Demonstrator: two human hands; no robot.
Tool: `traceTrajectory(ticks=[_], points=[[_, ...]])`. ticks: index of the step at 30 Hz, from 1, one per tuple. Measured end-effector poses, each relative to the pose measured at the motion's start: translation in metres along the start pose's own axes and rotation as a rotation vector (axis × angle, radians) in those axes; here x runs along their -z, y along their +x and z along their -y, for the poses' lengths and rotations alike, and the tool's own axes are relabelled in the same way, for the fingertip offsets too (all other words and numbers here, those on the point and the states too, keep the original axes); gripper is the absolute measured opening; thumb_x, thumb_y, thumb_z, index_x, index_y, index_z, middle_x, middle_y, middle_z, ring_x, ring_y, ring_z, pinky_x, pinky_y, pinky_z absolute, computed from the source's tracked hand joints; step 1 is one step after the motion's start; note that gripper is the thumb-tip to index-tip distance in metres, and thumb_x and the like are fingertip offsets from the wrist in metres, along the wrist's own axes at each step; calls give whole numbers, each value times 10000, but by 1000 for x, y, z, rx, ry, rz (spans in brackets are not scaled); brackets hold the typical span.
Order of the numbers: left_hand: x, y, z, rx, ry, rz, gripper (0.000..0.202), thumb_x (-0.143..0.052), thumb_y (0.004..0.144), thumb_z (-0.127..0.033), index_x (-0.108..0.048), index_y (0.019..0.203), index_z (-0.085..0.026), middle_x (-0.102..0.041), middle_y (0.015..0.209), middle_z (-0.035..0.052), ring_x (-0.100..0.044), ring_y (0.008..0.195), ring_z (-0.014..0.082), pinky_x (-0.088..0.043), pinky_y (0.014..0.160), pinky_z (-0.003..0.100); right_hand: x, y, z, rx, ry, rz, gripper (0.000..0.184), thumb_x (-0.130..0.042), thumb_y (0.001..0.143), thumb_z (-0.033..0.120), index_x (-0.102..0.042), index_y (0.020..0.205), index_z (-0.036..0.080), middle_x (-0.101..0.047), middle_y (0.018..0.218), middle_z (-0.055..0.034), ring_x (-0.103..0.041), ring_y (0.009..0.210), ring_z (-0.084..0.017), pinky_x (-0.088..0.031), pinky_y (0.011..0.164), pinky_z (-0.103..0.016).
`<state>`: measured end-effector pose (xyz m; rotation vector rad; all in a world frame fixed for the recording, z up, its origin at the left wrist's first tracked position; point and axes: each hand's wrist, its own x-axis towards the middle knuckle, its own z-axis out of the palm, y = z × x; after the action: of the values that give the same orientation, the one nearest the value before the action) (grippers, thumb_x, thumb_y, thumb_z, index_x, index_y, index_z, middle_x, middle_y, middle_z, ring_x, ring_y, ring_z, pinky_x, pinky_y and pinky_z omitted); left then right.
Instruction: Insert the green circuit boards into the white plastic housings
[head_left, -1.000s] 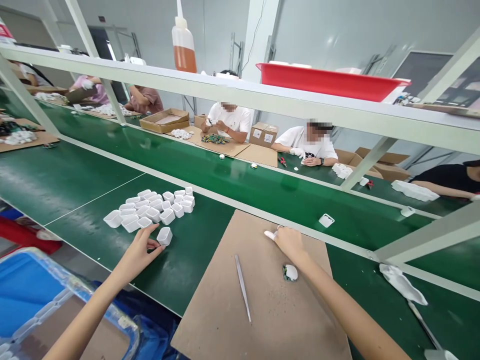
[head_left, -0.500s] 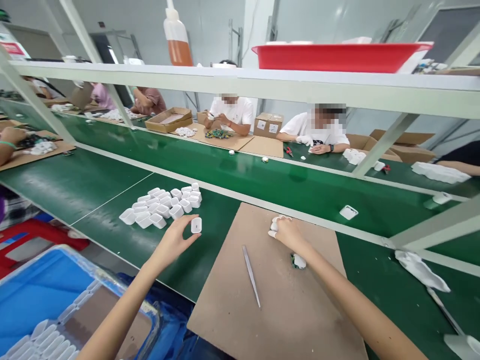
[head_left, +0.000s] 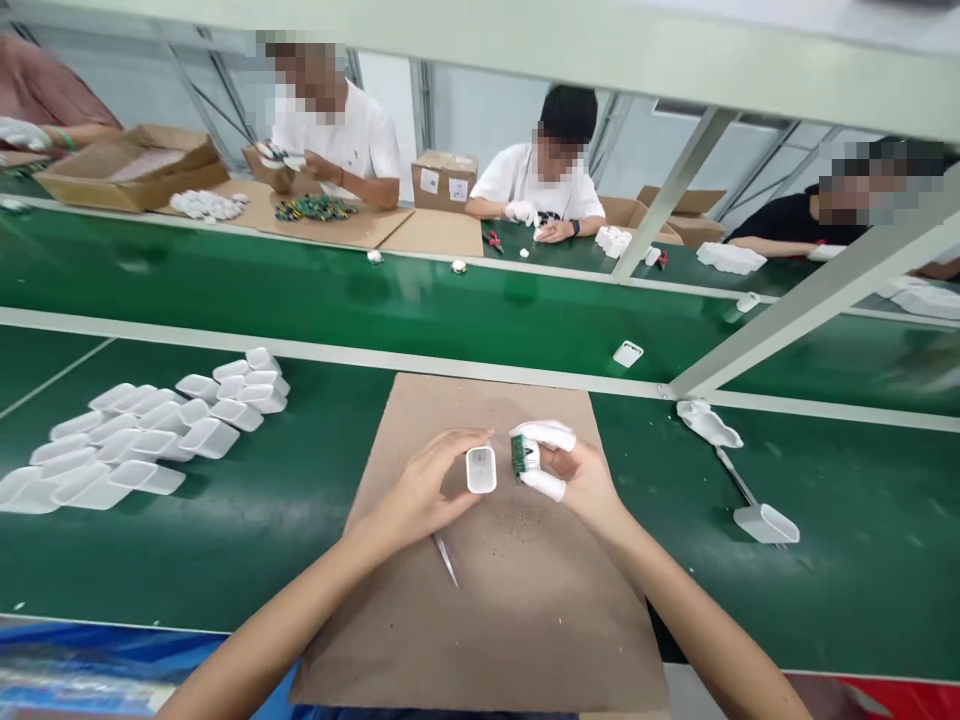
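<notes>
My left hand [head_left: 424,485] pinches a white plastic housing [head_left: 481,470] between thumb and fingers, its open end facing me. Just right of it, my right hand [head_left: 574,470], with white finger cots on its fingertips, grips a green circuit board [head_left: 519,456] that has a white part attached. A small gap separates board and housing. Both are held above a brown cardboard sheet [head_left: 480,630]. Metal tweezers [head_left: 445,560] lie on the sheet, partly covered by my left hand. More white housings [head_left: 142,430] stand grouped on the green bench to the left.
A housing [head_left: 765,523] and a thin metal tool [head_left: 736,476] lie to the right, near a crumpled white item [head_left: 709,423]. A slanted post [head_left: 810,270] rises beyond. On the green strip ahead rests a white cover [head_left: 628,353]. Co-workers sit opposite.
My left hand has brought the housing rightward over the cardboard. My right hand has picked up the circuit board and faces it toward the housing. The view has turned right and down.
</notes>
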<state>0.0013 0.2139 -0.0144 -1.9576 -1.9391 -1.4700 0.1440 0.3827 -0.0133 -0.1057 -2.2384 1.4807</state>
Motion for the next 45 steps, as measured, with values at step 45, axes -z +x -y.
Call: traceTrajectory(ticks=[45], points=[[-33, -22, -2, 55, -155, 118, 545, -569, 899, -226, -382, 1410, -197, -595, 1277, 164, -586, 1154, 254, -540, 901, 421, -25, -35, 3, 389, -185, -69, 293, -611, 885, 194, -520, 1159, 143, -647, 1043, -116, -594, 1150, -234, -548, 971, -499]])
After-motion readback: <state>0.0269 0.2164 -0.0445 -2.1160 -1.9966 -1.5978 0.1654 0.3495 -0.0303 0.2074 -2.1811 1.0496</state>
